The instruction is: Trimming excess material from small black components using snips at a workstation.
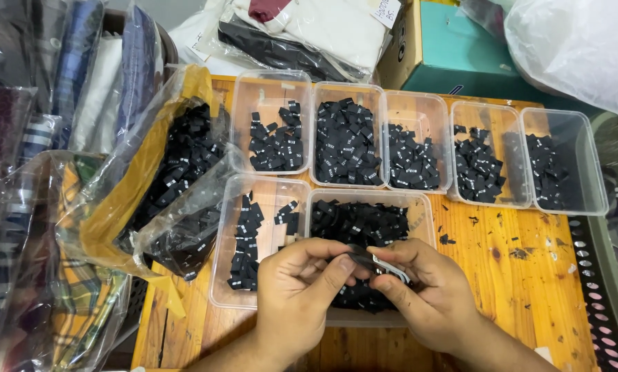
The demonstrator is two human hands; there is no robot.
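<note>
Pinching a small stack of black labels (381, 264) between thumbs and fingertips, the left hand (295, 296) and right hand (429, 293) meet just above the near right tub (426, 210), both closed on that stack, which carries a pale strip along one edge. The grip is only fingertip deep, so a slip could fan the stack out, and loose pieces would likely drop into the heap of labels below, where they could not be told apart from the rest. Just left, touching that tub, the near left tub (219, 275) holds fewer labels, in loose rows; a stray piece landing there would mix two sorts. Bits already lie on the bare table (522, 289) to the right, near the perforated crate (602, 303) at its edge, so anything flicked that way might roll off or go through the holes. Further left, the plastic bag (171, 172) of labels leans open towards the near tubs and looks liable to spill into them if nudged by a forearm. Along the far side, five tubs (419, 103) stand edge to edge, so a careless reach across could knock one against the next.
</note>
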